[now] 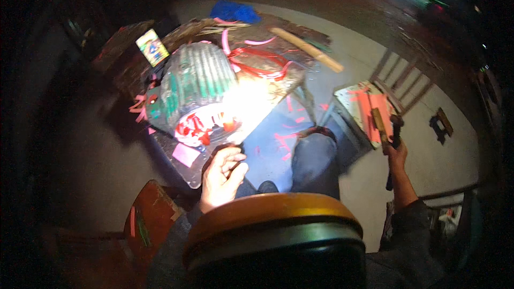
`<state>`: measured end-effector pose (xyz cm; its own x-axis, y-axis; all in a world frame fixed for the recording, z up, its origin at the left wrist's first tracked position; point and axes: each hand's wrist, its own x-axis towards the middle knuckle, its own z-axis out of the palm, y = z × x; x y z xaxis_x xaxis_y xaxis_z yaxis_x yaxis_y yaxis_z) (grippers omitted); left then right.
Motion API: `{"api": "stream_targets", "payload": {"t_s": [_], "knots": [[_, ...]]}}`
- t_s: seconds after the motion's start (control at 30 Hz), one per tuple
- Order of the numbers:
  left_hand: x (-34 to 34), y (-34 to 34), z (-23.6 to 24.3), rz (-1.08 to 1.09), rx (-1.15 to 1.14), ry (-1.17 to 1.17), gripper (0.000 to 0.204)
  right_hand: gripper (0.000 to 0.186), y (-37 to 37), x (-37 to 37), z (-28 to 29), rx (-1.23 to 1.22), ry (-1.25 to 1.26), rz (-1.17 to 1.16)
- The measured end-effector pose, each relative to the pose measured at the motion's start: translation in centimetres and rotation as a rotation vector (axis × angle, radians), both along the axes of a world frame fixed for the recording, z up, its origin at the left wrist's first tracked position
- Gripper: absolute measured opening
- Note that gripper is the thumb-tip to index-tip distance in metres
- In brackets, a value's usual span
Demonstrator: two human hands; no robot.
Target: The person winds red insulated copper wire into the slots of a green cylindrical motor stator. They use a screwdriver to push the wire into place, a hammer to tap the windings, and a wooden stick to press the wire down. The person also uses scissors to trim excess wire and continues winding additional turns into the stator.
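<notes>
A ribbed green and grey motor housing (195, 77) lies on its side on a worn table, its round opening toward me. Red and pink strips (199, 127) show inside the opening. My left hand (220, 176) is near the table's front corner, fingers loosely bent and thumb apart, with nothing visible between them. Out to the right, my right hand (396, 156) is closed around a dark hammer-like tool (397, 128). A yellowish wooden piece (379, 123) lies against the tool, over a small stand; whether my fingers hold it too is unclear.
The table bears a pink square (186, 154), a coil of red wire (262, 64), a wooden rod (308, 49), a blue bag (234, 12) and a picture card (152, 47). Pink sheets lie on the stand (350, 101) at right. A wooden seat (152, 208) stands at left.
</notes>
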<state>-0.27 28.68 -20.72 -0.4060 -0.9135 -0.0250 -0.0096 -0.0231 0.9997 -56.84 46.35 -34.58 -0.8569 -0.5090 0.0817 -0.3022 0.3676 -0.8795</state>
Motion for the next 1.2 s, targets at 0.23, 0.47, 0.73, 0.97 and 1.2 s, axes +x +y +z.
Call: {"api": "stream_targets", "payload": {"t_s": [0.23, 0.47, 0.73, 0.97, 1.2], "knots": [[-2.0, -1.7, 1.6, 0.106, -0.274, -0.149, 0.047, 0.047, -3.8, -5.8, -2.8, 0.049, 0.224, 0.003], [-3.3, -3.0, 1.5, 0.202, -0.250, -0.205, 0.038, 0.066, -6.6, -10.2, -4.2, 0.132, 0.164, -0.064], [-4.4, -4.4, 1.6, 0.281, -0.269, -0.366, 0.049, 0.084, -7.3, -11.1, -6.5, 0.280, 0.156, -0.116], [-4.1, -6.0, 2.3, 0.171, -0.346, -0.806, 0.045, 0.064, -7.0, -12.2, -9.4, 0.592, 0.301, -0.146], [-4.0, -6.4, 2.6, 0.091, -0.411, -0.957, 0.046, 0.060, -7.1, -12.3, -8.7, 0.598, 0.415, 0.003]]}}
